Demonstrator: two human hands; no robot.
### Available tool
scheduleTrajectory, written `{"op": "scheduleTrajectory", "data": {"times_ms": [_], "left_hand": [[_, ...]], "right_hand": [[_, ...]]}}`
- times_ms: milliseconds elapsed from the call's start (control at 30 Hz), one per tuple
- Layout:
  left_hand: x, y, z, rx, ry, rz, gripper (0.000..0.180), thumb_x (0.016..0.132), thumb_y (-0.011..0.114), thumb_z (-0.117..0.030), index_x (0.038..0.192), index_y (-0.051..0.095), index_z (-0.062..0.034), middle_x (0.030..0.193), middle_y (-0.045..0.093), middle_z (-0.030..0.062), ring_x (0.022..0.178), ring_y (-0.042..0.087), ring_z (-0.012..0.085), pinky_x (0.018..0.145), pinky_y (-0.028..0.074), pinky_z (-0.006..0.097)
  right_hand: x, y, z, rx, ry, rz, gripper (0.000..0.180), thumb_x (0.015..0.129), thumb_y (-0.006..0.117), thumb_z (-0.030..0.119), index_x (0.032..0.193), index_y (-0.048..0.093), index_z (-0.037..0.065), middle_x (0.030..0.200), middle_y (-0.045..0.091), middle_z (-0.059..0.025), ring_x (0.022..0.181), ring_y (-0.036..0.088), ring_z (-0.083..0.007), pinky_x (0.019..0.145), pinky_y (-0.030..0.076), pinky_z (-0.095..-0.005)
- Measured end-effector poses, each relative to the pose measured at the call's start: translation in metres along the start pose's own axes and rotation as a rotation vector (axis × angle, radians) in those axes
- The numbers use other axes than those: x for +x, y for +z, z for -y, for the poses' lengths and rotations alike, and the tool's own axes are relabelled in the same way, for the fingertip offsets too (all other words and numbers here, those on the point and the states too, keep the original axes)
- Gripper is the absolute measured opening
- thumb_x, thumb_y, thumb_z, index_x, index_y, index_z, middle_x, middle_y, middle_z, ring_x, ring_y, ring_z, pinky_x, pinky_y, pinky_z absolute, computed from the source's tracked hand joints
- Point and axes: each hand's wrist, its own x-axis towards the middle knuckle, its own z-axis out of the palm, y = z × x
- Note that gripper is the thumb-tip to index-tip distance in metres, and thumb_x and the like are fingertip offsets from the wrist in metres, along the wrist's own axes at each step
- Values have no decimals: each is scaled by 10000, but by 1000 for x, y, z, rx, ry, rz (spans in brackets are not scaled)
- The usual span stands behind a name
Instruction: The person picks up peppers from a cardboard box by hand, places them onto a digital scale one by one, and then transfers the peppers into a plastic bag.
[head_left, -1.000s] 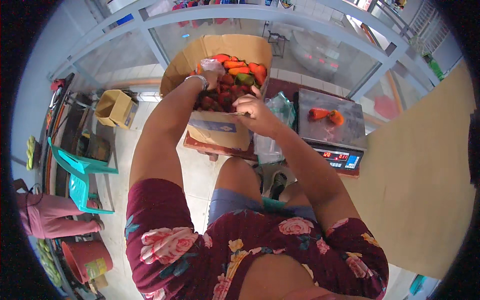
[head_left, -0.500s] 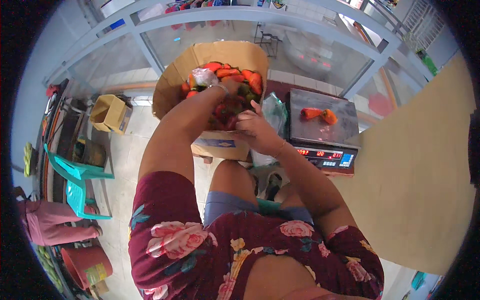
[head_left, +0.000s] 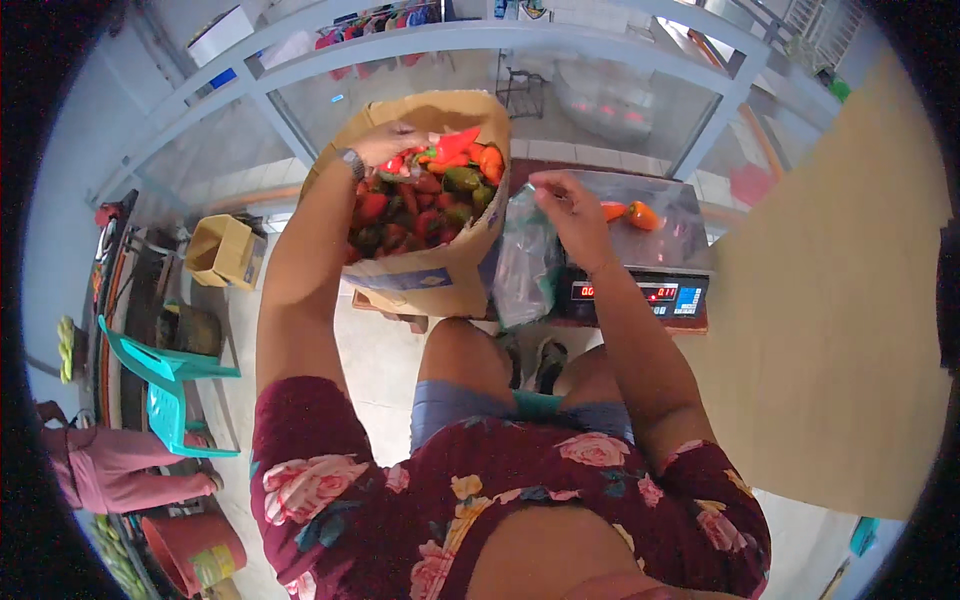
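Observation:
At the far side of a cardboard box (head_left: pixel 420 285) full of peppers, my left hand (head_left: pixel 385 145) is closed at the stem end of a bright red pepper (head_left: pixel 460 143). Below it lie several red, dark and green peppers (head_left: pixel 425 205). My right hand (head_left: pixel 575 215) pinches the top edge of a clear plastic bag (head_left: pixel 525 262), which hangs down between the box and a scale. On the metal pan of the digital scale (head_left: pixel 675 215) rests an orange pepper (head_left: pixel 641 215), with a second one beside it partly hidden by my right hand.
A large plywood board (head_left: pixel 820 330) stands close on the right. Grey metal framing with glass (head_left: pixel 400 90) runs behind the box. To the left are a small open carton (head_left: pixel 225 250), a turquoise plastic chair (head_left: pixel 170 370), a red bucket (head_left: pixel 195 550) and a person in pink trousers (head_left: pixel 130 465).
My left hand has come up out of the peppers to the box's far side with a red pepper. My right hand has moved right from the box rim, raising the bag's edge.

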Motion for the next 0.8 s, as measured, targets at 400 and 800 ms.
{"op": "scheduleTrajectory", "data": {"times_ms": [400,800], "left_hand": [[5,181,-114,-358,277,318,463,802,647,-169,1202,485,0,854,576,25,678,537,94,584,435,223],[74,336,-13,558,526,-33,300,765,584,-76,1063,549,-75,1062,541,168,1030,504,367,885,426,439]], "right_hand": [[-30,-137,1,375,79,-227,230,888,545,64,1114,533,25,1022,583,-94,907,591,-157,749,485,-264],[-105,-164,-174,-181,269,-497,249,733,697,-23,956,592,6,937,614,-104,811,605,-150,711,503,-264]]}}
